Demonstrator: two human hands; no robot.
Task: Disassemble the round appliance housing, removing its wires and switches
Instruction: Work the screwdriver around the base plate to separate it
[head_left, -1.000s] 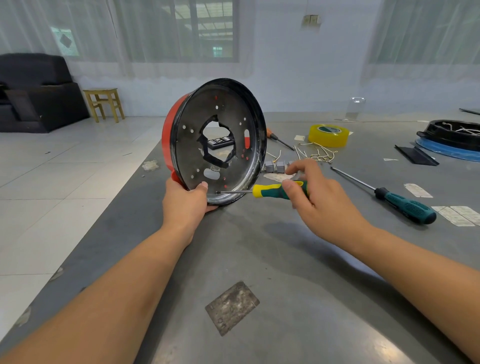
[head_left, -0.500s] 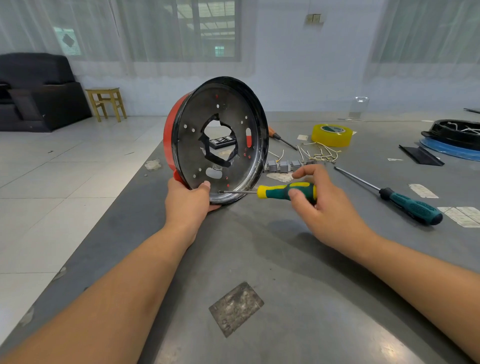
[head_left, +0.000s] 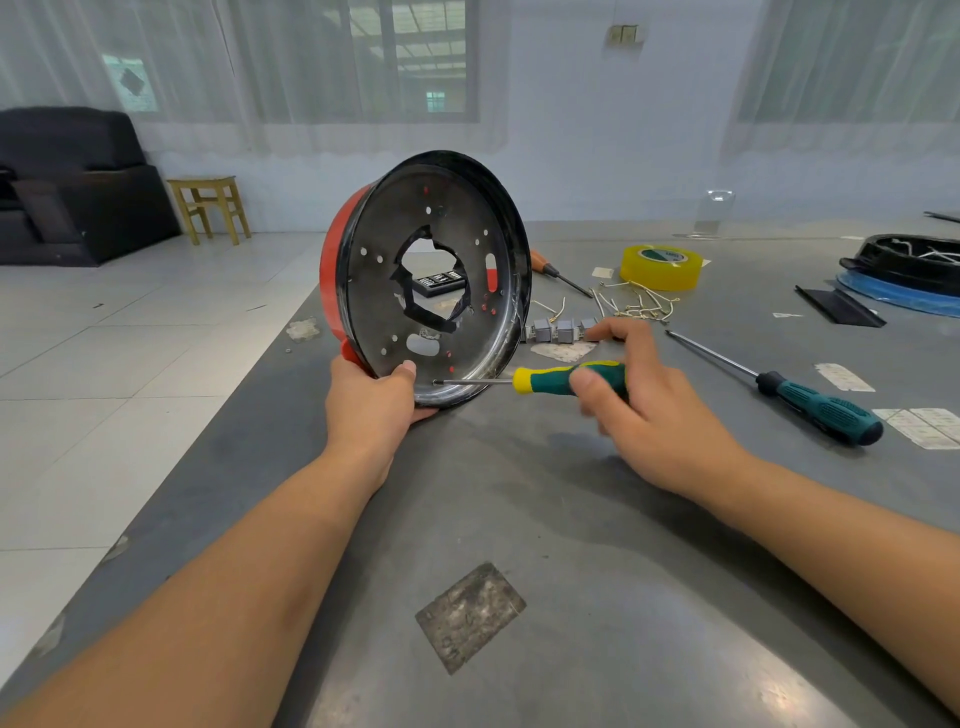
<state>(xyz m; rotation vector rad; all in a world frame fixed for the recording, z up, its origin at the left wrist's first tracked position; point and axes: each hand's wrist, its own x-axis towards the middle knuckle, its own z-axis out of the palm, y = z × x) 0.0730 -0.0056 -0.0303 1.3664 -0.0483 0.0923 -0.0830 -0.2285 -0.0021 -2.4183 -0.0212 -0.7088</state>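
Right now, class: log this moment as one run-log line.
left hand: steadies housing on edge | right hand: grips screwdriver | tip: at lower inner rim

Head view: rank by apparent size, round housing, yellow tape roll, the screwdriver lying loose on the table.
1. Round housing, by far the largest.
2. Loose screwdriver, longer than the tape roll is wide, though thin.
3. Yellow tape roll.
The tape sits farther from the camera, so ranks 2 and 3 are unsure.

three screwdrivers (head_left: 566, 380), one tape roll (head_left: 661, 266), one housing (head_left: 431, 275)
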